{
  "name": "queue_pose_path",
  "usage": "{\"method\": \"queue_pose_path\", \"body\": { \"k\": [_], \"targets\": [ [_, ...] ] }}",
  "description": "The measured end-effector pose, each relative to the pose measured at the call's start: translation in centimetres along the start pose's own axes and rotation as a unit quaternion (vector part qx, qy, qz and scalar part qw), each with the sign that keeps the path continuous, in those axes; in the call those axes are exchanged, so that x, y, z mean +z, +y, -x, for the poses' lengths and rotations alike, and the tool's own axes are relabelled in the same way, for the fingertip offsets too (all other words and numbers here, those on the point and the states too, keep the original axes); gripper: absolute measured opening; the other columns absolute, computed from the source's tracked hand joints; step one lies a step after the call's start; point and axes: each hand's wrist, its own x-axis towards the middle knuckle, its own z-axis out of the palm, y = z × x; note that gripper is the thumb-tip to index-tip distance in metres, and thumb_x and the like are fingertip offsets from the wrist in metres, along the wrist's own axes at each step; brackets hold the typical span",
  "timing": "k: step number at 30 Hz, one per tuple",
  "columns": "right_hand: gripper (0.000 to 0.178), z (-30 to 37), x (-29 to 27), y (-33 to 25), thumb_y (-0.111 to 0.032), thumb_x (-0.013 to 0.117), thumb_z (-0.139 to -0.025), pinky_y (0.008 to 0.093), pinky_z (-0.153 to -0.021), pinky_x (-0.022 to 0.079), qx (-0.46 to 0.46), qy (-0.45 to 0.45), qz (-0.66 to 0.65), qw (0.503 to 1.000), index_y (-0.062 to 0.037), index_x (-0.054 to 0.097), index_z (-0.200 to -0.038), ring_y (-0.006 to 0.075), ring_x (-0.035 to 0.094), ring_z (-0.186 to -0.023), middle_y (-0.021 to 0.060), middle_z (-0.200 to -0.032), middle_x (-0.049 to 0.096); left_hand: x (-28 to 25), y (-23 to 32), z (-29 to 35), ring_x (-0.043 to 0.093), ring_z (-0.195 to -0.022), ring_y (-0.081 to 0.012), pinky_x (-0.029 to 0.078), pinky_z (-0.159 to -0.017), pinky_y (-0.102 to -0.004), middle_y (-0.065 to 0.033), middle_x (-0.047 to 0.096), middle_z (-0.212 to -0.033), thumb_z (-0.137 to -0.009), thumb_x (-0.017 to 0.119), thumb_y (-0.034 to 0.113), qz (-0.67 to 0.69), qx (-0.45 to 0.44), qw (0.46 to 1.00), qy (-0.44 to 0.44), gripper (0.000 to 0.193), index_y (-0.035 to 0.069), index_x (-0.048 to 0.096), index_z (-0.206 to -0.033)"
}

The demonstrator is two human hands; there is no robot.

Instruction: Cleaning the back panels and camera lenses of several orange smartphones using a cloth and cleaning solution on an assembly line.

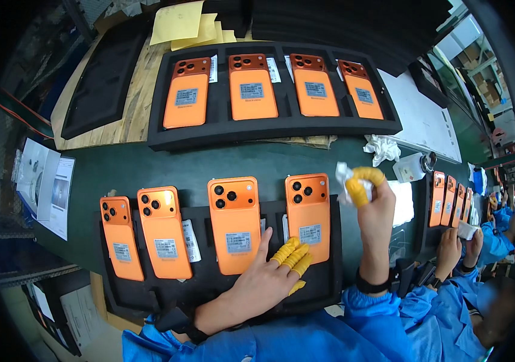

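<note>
Right hand point(376, 202) pinching a crumpled white wipe point(343, 181); left hand point(257, 283), fingers spread, at the rightmost orange phone point(307, 210) in the near black tray point(196, 214), exact contact unclear. Uneven finger pressure could tilt the phone or smudge its back.

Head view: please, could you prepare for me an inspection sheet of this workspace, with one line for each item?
Surface: green table; black near tray, black far tray behind it.
Things: four orange phones in the near tray, four more in the far tray; all show their backs.
Clutter: crumpled white paper, bottle, yellow sheets.
Hands: left hand by the two right-hand near phones, contact unclear; right hand raised, holding white tissue; both wear yellow finger covers.
Cables: thin red line at left, perhaps a cable.
Surroundings: co-worker's hands at right.
</note>
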Motion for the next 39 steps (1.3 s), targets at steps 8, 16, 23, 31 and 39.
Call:
{"method": "queue_pose_path", "body": {
  "k": [8, 16, 23, 31, 39],
  "targets": [
    [0.022, 8.6, 1.9, -3.6, -0.003, 0.069, -0.080, 0.0299, -0.083, 0.049, 0.065, -0.155, -0.266, 0.949, -0.0002, 0.060, -0.100, 0.0182, 0.061, -0.094, 0.0097, -0.100, 0.063, -6.7, 0.5, 0.7, 0.069, -0.081, -0.0201, 0.055, -0.077, -0.0295, -0.0065, 0.069, -0.090, -0.074, 0.077, 0.017, 0.399, -0.292, 0.839, 0.226, 0.034, 0.001, 0.063, -0.100],
    [0.031, 10.8, 4.7, -5.7, -0.006, 0.076, -0.071, 0.0313, -0.078, 0.050, -0.083, -0.225, -0.091, 0.967, -0.0040, 0.064, -0.099, 0.0252, 0.063, -0.091, 0.0110, -0.099, 0.064, -4.9, -0.9, 5.5, 0.064, -0.085, -0.0128, 0.051, -0.076, -0.0239, -0.0092, 0.065, -0.094, -0.083, 0.065, -0.001, 0.655, -0.327, 0.634, 0.251, 0.019, -0.005, 0.057, -0.100],
    [0.024, 7.8, 5.6, -7.4, 0.000, 0.072, -0.069, 0.0319, -0.069, 0.053, -0.260, -0.172, 0.142, 0.939, -0.0034, 0.065, -0.092, 0.0270, 0.064, -0.084, 0.0118, -0.094, 0.064, -6.9, -1.4, 6.0, 0.065, -0.094, -0.0200, 0.053, -0.078, -0.0288, -0.0130, 0.064, -0.104, -0.082, 0.064, 0.001, 0.494, -0.315, 0.761, 0.277, 0.018, -0.003, 0.059, -0.099],
    [0.025, 3.3, 13.6, -4.7, 0.004, 0.070, -0.065, 0.0362, -0.059, 0.050, -0.337, -0.166, 0.251, 0.892, -0.0023, 0.060, -0.087, 0.0316, 0.060, -0.070, 0.0139, -0.087, 0.054, -3.3, -2.3, 7.7, 0.056, -0.113, -0.0225, 0.013, -0.107, -0.0634, -0.0112, 0.063, -0.110, -0.084, 0.060, 0.036, 0.018, -0.134, 0.991, 0.002, 0.048, 0.000, 0.058, -0.115],
    [0.024, 3.6, 14.8, -4.8, -0.001, 0.071, -0.067, 0.0378, -0.052, 0.048, -0.364, -0.149, 0.196, 0.898, -0.0045, 0.063, -0.089, 0.0309, 0.057, -0.063, 0.0139, -0.082, 0.054, -3.3, -2.5, 7.7, 0.049, -0.121, -0.0218, 0.009, -0.107, -0.0644, -0.0143, 0.059, -0.118, -0.086, 0.056, 0.035, 0.010, -0.124, 0.992, -0.009, 0.053, 0.000, 0.051, -0.125]
  ]
}}
